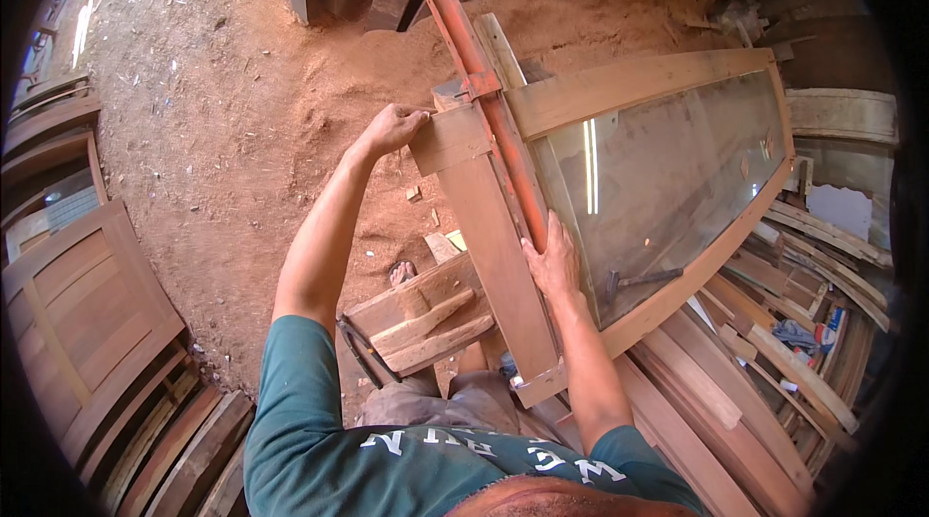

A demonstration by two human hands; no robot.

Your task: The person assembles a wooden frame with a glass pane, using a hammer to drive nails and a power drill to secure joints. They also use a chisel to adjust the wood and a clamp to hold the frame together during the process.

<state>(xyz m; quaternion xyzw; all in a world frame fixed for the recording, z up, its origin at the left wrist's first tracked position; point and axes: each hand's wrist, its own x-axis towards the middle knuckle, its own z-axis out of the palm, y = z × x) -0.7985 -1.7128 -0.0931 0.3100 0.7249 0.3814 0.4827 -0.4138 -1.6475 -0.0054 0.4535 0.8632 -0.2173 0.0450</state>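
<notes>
A large wooden frame (639, 82) with a glass panel (668, 169) in it lies in front of me, its bare end rail pointing toward my lap. Across that end runs a long orange bar clamp (508, 145). At the frame's left corner, my left hand (392, 128) has its fingers closed on the wood edge. My right hand (554, 265) grips the near part of the clamp, thumb on its left side; its fingers are partly hidden. A hammer (648, 277) rests on the glass near the frame's right side.
Beneath the frame stands a rough wooden support (426, 314), beside my bare foot (402, 272). Sawdust (329, 62) covers the ground ahead. Panelled wooden doors (92, 314) lean at left. Stacked boards (716, 391) and offcuts crowd the right side; more timber stands at the back.
</notes>
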